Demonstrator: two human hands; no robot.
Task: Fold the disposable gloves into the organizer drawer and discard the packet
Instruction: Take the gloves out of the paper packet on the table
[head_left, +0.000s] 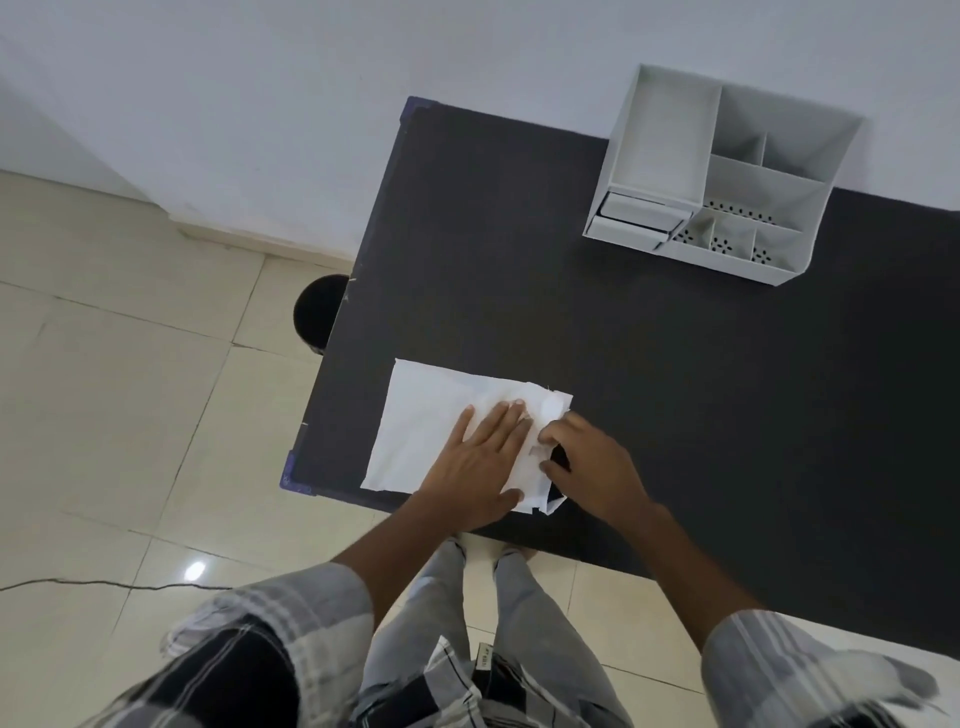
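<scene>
A flat white packet of disposable gloves (426, 421) lies near the front left corner of the dark table (675, 389). My left hand (480, 462) presses flat on the packet's right half, fingers spread. My right hand (592, 465) pinches thin translucent glove material at the packet's right edge. The white organizer (727, 176) stands at the table's far right, with two small drawers (631, 218) at its lower left corner, the lower one pulled slightly out.
A black round bin (317, 312) stands on the tiled floor just left of the table. A white wall runs behind the table. A thin cable (104, 583) lies across the floor at the left. My legs are below the table's front edge.
</scene>
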